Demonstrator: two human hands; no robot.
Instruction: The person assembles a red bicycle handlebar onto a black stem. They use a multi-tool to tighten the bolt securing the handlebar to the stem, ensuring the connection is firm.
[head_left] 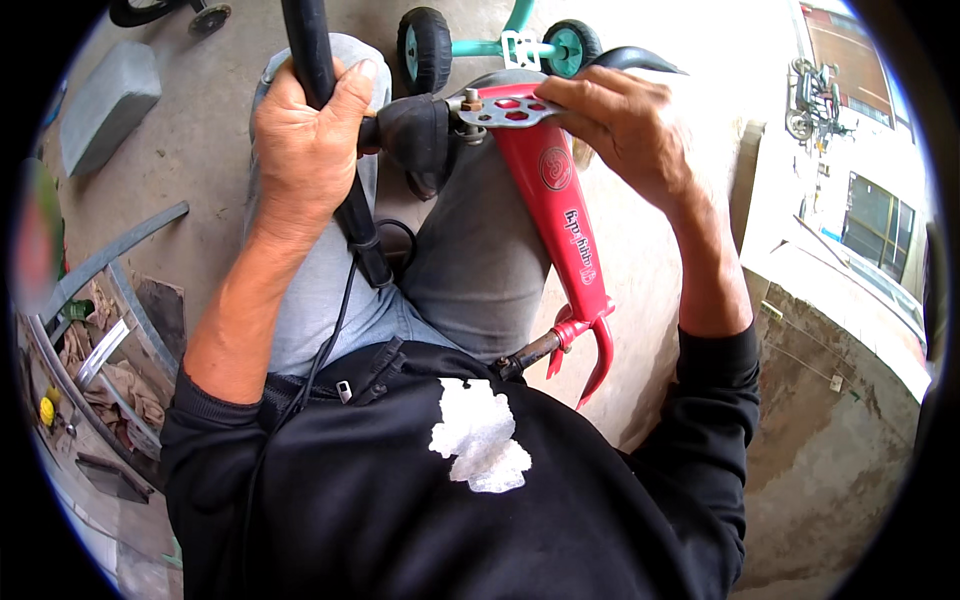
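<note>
While gripped (both sides): red frame (556, 200).

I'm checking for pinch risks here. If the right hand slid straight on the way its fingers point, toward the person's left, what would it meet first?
Probably the bolt and nut at the end of the grey multi-hole wrench under the right hand, then the black power tool head. Depth is unclear.

Head-worn fisheye, looking straight down

We see from one camera on the person's head, facing down the chest and lap, close to both hands; straight edges bow toward the dark round rim, with concrete floor (640, 250) beyond the knees.
</note>
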